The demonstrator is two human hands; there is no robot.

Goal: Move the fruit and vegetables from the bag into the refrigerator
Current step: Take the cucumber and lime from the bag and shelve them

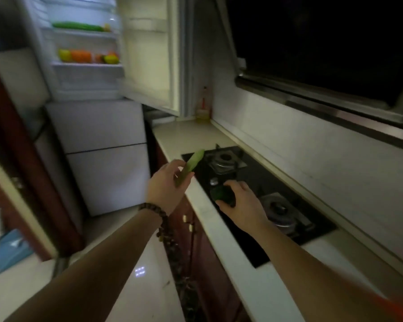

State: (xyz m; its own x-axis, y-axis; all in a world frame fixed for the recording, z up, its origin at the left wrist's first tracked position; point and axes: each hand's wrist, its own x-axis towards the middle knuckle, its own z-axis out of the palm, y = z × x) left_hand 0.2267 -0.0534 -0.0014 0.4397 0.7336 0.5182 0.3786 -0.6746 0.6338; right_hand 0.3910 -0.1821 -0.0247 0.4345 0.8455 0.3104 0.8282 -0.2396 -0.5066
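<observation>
**Both hands loaded, fridge up and left**

Gripping in both hands: your left hand [166, 182] pinches a pale green, elongated vegetable piece [191, 165] between thumb and fingers. Your right hand [240, 201] curls round a dark green, rounded vegetable [220, 194]; blur hides what kind it is.

Key relation: the pale piece's long axis runs from lower left to upper right, free tip pointing over the black glass gas hob [249, 182] at frame centre. The open white refrigerator [98, 126] sits in the upper left of the frame, well apart from both hands. Your left hand is the nearer one to it; the right is over the hob, further right.

Shelves: a long green cucumber [78, 26] lies on the upper one, yellow and orange fruit [84, 56] on the one below. Both look to have room.

My read: lead with the left, swing the tip round toward the shelf opening. The bag isn't in view.
</observation>
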